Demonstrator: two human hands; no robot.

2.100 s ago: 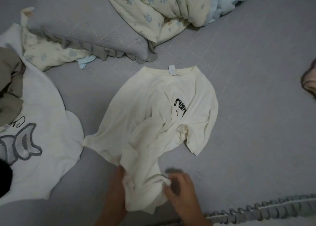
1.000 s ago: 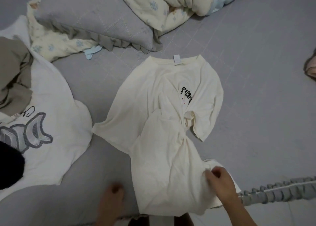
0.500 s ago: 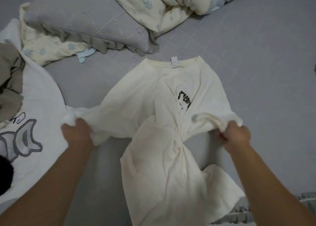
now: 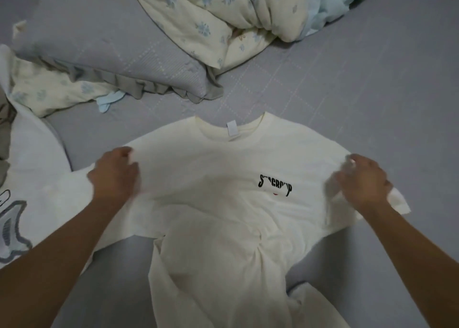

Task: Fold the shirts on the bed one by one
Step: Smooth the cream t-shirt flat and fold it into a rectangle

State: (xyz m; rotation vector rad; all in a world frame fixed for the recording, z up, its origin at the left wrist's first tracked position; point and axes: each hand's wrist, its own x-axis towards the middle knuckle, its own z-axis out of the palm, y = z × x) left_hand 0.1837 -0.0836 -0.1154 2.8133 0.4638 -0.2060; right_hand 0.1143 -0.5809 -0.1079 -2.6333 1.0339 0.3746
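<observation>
Bed (image 4: 372, 84): grey quilted cover, stitched in a faint diamond grid, matte.

Shirt (image 4: 223, 203): cream, soft knit, short sleeves, round ribbed collar with a small white tag (image 4: 232, 127) inside the neck. Black arched lettering (image 4: 275, 185) on the chest, a speck of red under it. Lies front up at the middle of the bed, collar toward the far side. Upper half spread wide and fairly flat; lower half narrows into a twisted bunch of creases near the waist, then fans out toward the near edge, hem out of view.

Left hand (image 4: 113, 176): knuckles up, fingers curled, gripping the shirt at its left shoulder where the sleeve starts. Sleeve cloth runs out past the hand toward the bed's left edge.

Right hand (image 4: 362, 181): fingers curled, pinching a fold of the right shoulder; slightly blurred. The sleeve end sticks out just beyond it, toward the right.

Both hands sit on the shirt itself, one at each shoulder, chest panel stretched between them.

Left edge of bed: a second white shirt (image 4: 32, 178), grey cartoon print, partly under the cream sleeve. Far left: grey pillow (image 4: 99, 41) with a ruffled trim. Far side: puffy floral duvet (image 4: 223, 12), cream with pale blue flowers, blue lining showing.
</observation>
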